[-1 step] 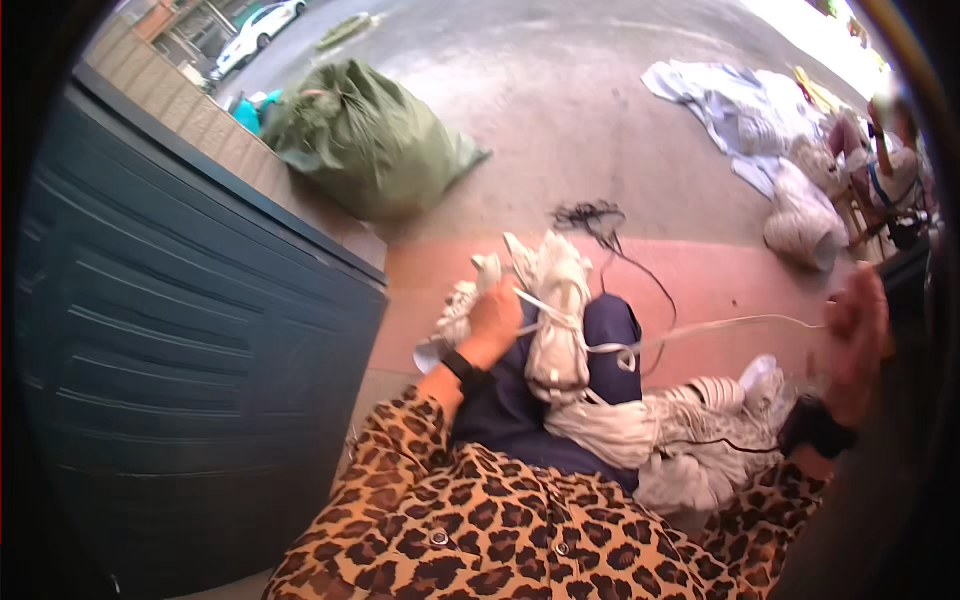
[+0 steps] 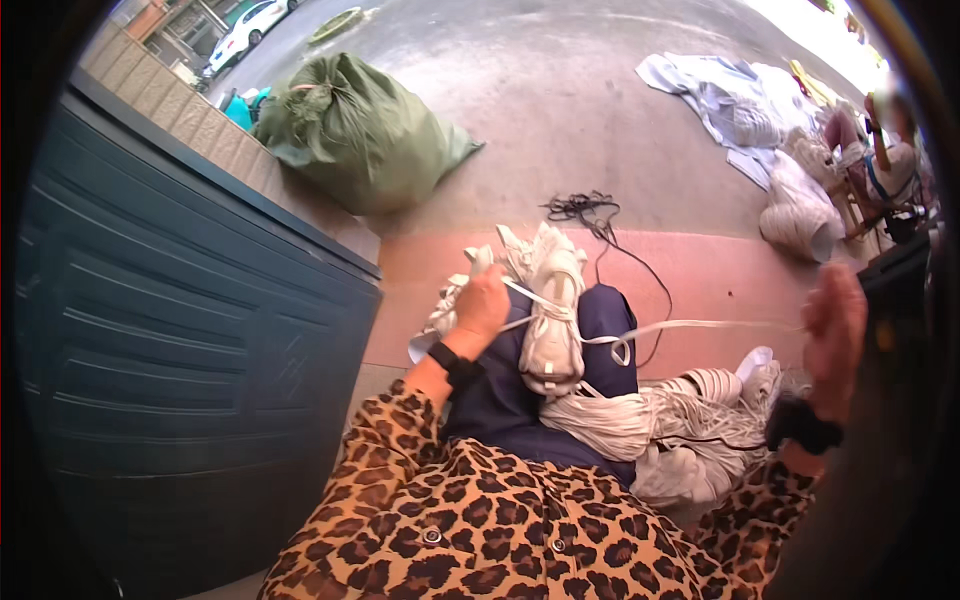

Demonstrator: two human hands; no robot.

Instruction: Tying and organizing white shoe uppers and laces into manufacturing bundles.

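Across my lap lies a long off-white bundle [image 2: 553, 345], wound about with flat white cord [image 2: 660, 325]. My left hand [image 2: 484, 305] is closed on the cord just left of the bundle, its knuckles up. Out to the right, my right hand [image 2: 836, 325] is raised and somewhat blurred; the cord stretches from the bundle to its fingers and seems gripped there. A smaller whitish bundle [image 2: 440, 318] shows past my left hand, partly hidden by it. Beside my right thigh rests a heap of off-white cord bundles [image 2: 690, 430].
A dark panelled door [image 2: 190, 330] stands close on my left. Beyond it sits a tied green sack [image 2: 370, 140]. A tangled black cord [image 2: 590, 210] lies on the floor ahead. At the far right, white cloth [image 2: 720, 100] and a white sack [image 2: 800, 215] lie near a seated person [image 2: 890, 165].
The view has shifted slightly, so the surroundings sit a little lower and further left. My right hand is turned more upright. Both hands keep nearly the same places around the bundle.
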